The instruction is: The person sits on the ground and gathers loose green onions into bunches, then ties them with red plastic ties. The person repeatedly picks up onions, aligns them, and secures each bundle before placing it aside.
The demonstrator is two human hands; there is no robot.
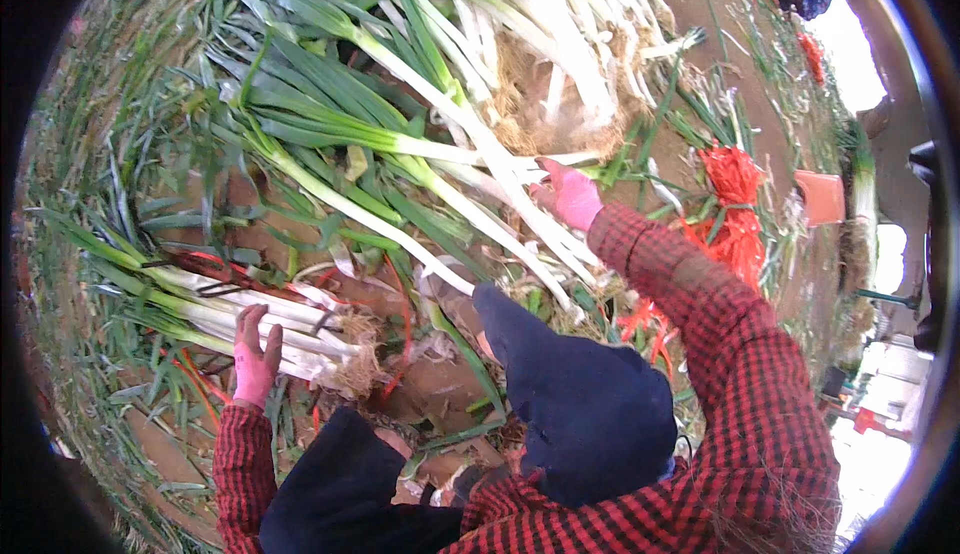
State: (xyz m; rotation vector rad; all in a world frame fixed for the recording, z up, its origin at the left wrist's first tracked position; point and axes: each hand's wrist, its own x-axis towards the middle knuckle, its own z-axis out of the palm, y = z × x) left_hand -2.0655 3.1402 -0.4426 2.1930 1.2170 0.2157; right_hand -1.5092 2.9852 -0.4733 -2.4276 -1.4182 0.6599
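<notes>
A bundle of long green onions (262, 321) lies at the left, bound with dark ties, its bearded roots facing right. My left hand (257, 351), in a pink glove with bare-looking fingertips, rests on the white stalks with fingers apart. Farther up and to the right, my right hand (571, 195), also in a pink glove, reaches among loose green onions (480, 134). Its fingers touch the white shafts; whether they close around one is hidden. Several loose stalks (367, 220) lie slantwise between both hands, leaves to the upper left, roots to the lower right.
A large heap of green onions (577, 36) lies beyond my right hand. Bunched red plastic (733, 213) stands beside my right forearm, near an orange-red block-like object (820, 198). Leaf scraps (150, 179) and red strips (405, 314) litter the brown ground. My dark-trousered knees (585, 396) are close below.
</notes>
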